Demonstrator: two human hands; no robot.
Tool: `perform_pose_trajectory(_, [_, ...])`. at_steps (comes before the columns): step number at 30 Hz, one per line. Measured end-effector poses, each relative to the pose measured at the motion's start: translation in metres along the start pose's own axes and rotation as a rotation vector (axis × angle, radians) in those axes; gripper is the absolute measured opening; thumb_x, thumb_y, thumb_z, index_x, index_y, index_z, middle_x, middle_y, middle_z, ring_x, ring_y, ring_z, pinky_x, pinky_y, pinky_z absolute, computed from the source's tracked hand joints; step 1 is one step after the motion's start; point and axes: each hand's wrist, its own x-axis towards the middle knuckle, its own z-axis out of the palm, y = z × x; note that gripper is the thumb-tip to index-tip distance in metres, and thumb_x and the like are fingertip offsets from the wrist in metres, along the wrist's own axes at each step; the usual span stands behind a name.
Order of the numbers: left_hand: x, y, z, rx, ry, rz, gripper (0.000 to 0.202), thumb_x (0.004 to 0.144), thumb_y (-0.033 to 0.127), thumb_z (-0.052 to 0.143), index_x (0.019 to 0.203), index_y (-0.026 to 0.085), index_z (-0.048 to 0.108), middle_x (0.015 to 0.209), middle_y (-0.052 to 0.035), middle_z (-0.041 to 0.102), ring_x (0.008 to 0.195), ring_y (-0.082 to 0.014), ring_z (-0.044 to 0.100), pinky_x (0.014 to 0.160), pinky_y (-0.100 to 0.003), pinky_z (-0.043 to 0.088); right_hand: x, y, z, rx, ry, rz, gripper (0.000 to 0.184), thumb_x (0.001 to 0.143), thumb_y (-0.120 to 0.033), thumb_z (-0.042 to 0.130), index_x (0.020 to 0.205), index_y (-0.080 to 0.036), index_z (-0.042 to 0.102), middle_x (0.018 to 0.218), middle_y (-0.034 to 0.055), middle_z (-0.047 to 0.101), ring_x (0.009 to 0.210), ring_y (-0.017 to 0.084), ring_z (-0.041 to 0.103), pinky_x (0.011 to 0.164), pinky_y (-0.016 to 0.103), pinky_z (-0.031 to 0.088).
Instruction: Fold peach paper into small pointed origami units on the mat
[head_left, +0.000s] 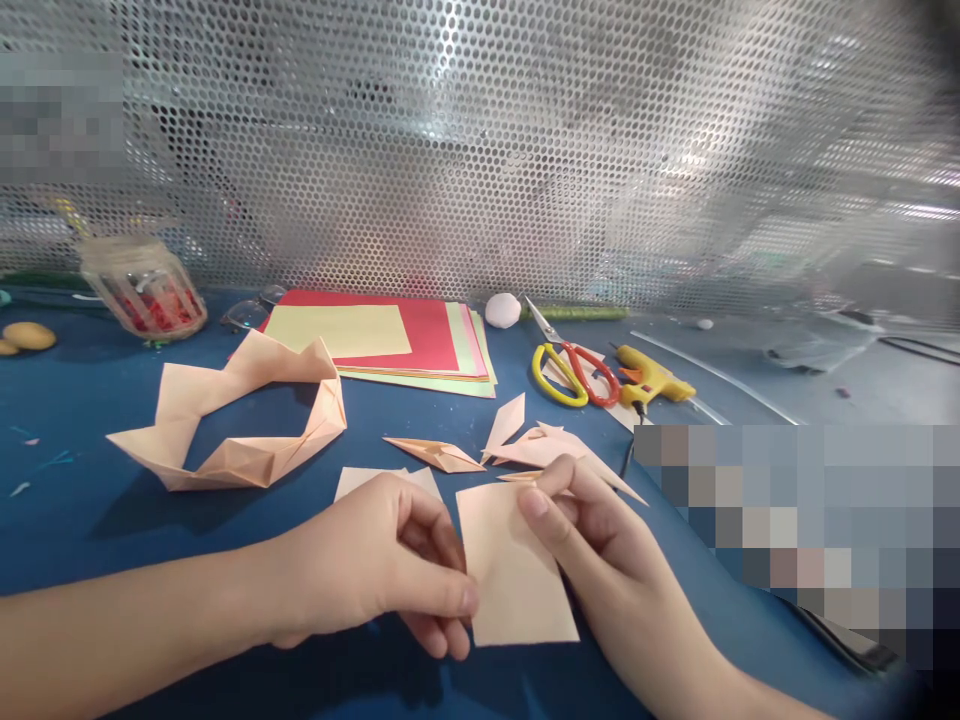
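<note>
A small peach sheet of paper is held upright between my two hands. My left hand pinches its left edge between thumb and fingers. At the upper right corner, my right hand grips the same sheet, thumb in front. Behind my left hand lie more paper pieces, partly covered. Several folded pointed paper pieces rest just beyond the sheet. To the left stands a ring of folded peach paper with pointed corners.
Coloured sheets are stacked at the back. Right of them are scissors with yellow and red handles, a yellow glue gun and a white ball. A glass jar stands back left, before a perforated metal screen.
</note>
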Motion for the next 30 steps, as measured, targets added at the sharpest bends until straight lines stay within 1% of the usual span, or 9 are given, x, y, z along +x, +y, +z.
perform_pose_trajectory(3, [-0.002, 0.001, 0.0, 0.081, 0.046, 0.069, 0.029, 0.064, 0.028, 0.082, 0.085, 0.018, 0.065, 0.073, 0.0036, 0.068, 0.067, -0.0115, 0.065, 0.06, -0.02, 0.051, -0.005, 0.0, 0.001, -0.009, 0.013, -0.003, 0.04, 0.089, -0.058, 0.063, 0.075, -0.023, 0.046, 0.059, -0.0042, 0.056, 0.051, 0.011, 0.049, 0.049, 0.021, 0.038])
perform_pose_trajectory(6, [-0.003, 0.003, -0.001, 0.193, 0.176, 0.168, 0.042, 0.064, 0.038, 0.084, 0.099, 0.022, 0.065, 0.086, 0.0042, 0.068, 0.076, -0.0115, 0.062, 0.066, -0.02, 0.048, -0.007, 0.004, 0.001, -0.135, -0.047, -0.09, 0.039, 0.09, -0.056, 0.062, 0.074, -0.023, 0.049, 0.068, 0.0005, 0.063, 0.057, 0.013, 0.051, 0.053, 0.024, 0.038])
perform_pose_trajectory(8, [-0.005, 0.004, 0.0, 0.254, 0.229, 0.206, 0.036, 0.067, 0.043, 0.082, 0.094, 0.023, 0.068, 0.087, 0.0032, 0.068, 0.077, -0.0137, 0.061, 0.067, -0.022, 0.049, -0.008, 0.006, 0.002, -0.276, -0.115, -0.18, 0.037, 0.094, -0.054, 0.056, 0.075, -0.023, 0.051, 0.07, 0.002, 0.063, 0.058, 0.014, 0.05, 0.053, 0.026, 0.037])
perform_pose_trajectory(10, [-0.007, 0.005, 0.003, 0.308, 0.246, 0.232, 0.029, 0.07, 0.044, 0.078, 0.088, 0.022, 0.071, 0.083, 0.0028, 0.068, 0.076, -0.0152, 0.062, 0.066, -0.023, 0.049, -0.008, 0.007, 0.004, -0.34, -0.144, -0.211, 0.038, 0.096, -0.055, 0.052, 0.076, -0.023, 0.052, 0.067, 0.0007, 0.061, 0.057, 0.014, 0.048, 0.052, 0.026, 0.036])
perform_pose_trajectory(14, [-0.013, 0.007, 0.01, 0.407, 0.242, 0.269, 0.021, 0.077, 0.044, 0.073, 0.085, 0.024, 0.076, 0.079, 0.0042, 0.07, 0.076, -0.0149, 0.063, 0.068, -0.022, 0.048, -0.011, 0.004, 0.01, -0.292, -0.141, -0.142, 0.044, 0.091, -0.066, 0.052, 0.078, -0.024, 0.045, 0.06, -0.0029, 0.058, 0.055, 0.013, 0.047, 0.054, 0.025, 0.035])
perform_pose_trajectory(17, [-0.016, 0.007, 0.014, 0.448, 0.229, 0.271, 0.02, 0.079, 0.042, 0.07, 0.079, 0.023, 0.075, 0.074, 0.005, 0.071, 0.073, -0.0132, 0.062, 0.066, -0.02, 0.045, -0.012, 0.005, 0.01, -0.254, -0.154, -0.098, 0.044, 0.09, -0.066, 0.054, 0.081, -0.025, 0.041, 0.062, -0.0024, 0.059, 0.057, 0.013, 0.049, 0.052, 0.023, 0.034])
perform_pose_trajectory(22, [-0.015, 0.004, 0.014, 0.469, 0.223, 0.233, 0.024, 0.082, 0.04, 0.062, 0.073, 0.02, 0.068, 0.072, 0.0043, 0.067, 0.069, -0.0113, 0.059, 0.06, -0.019, 0.043, -0.01, 0.013, 0.003, -0.302, -0.266, -0.114, 0.037, 0.096, -0.059, 0.049, 0.086, -0.025, 0.037, 0.061, -0.0058, 0.053, 0.053, 0.01, 0.043, 0.048, 0.021, 0.029])
perform_pose_trajectory(25, [-0.014, 0.001, 0.015, 0.471, 0.216, 0.216, 0.024, 0.082, 0.037, 0.057, 0.066, 0.019, 0.058, 0.065, 0.0057, 0.06, 0.062, -0.0096, 0.053, 0.055, -0.018, 0.039, -0.011, 0.015, 0.003, -0.374, -0.271, -0.128, 0.036, 0.095, -0.058, 0.052, 0.09, -0.025, 0.039, 0.058, -0.0089, 0.047, 0.052, 0.01, 0.037, 0.051, 0.023, 0.027])
perform_pose_trajectory(30, [-0.015, 0.0, 0.015, 0.576, 0.253, 0.395, 0.026, 0.084, 0.03, 0.052, 0.06, 0.02, 0.048, 0.06, 0.0071, 0.053, 0.059, -0.008, 0.046, 0.056, -0.019, 0.035, -0.014, 0.008, 0.006, -0.324, -0.249, -0.083, 0.035, 0.094, -0.06, 0.051, 0.097, -0.025, 0.043, 0.066, -0.0051, 0.054, 0.056, 0.012, 0.044, 0.052, 0.023, 0.032])
